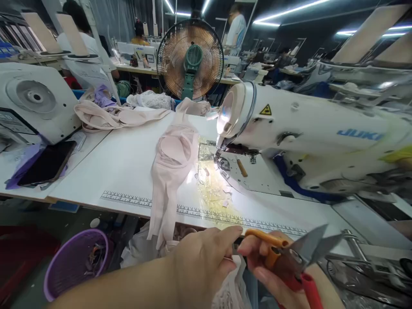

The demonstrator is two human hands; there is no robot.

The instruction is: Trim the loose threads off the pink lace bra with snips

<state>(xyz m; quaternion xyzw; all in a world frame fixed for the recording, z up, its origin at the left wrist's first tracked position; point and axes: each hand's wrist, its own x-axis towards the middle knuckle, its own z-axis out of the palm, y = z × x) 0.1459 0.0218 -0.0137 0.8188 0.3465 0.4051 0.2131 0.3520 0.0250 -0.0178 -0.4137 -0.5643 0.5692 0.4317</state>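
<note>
My right hand grips orange-handled thread snips with the blades apart, pointing right, just below the table's front edge. My left hand is beside it, fingertips pinched against the snips' orange handle; whether it also holds a thread or cloth is not visible. A pale pink garment lies on the white table and hangs over its front edge. Behind it stands a white Juki sewing machine whose lamp lights the needle area.
A purple basket sits on the floor at lower left. More pink fabric is piled at the table's back. A dark phone lies at left by another machine. A fan stands behind; other people work in the background.
</note>
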